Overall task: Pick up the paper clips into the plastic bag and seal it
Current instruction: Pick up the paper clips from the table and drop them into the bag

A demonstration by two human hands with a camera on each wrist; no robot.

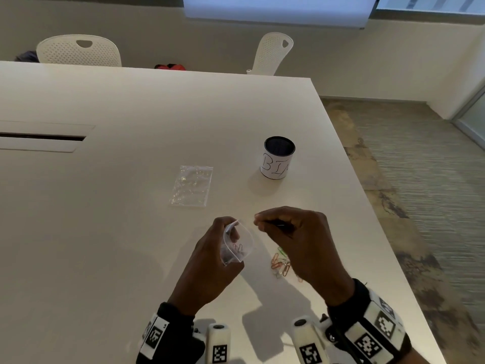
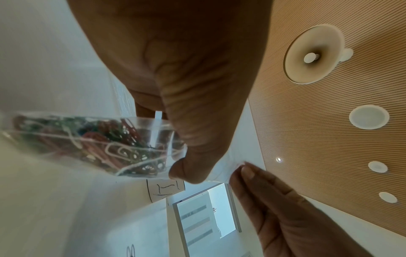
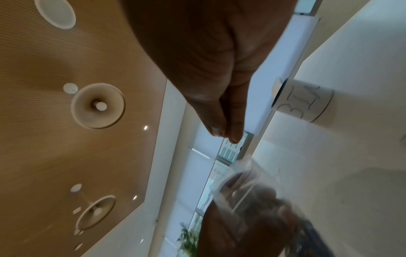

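Most of the table (image 1: 131,106) lies open to our left, but its right edge runs close past the loose clips (image 1: 282,262), so we should sweep inward; a second bag (image 1: 192,185) and a bin (image 1: 278,157) sit farther off, well apart; our left hand (image 1: 217,248) grips the bag (image 1: 237,244) upright, mouth bowed open to receive, many clips already inside; our right hand (image 1: 294,232), fingertips pressed together just beside that mouth, perhaps pinches a clip, too small to confirm.

White table (image 1: 110,179) fills the frame's left; two perforated white chairs (image 1: 78,51) along the top edge; patterned carpet (image 1: 420,179) at right; wood-slat ceiling (image 2: 329,139) with round lights.
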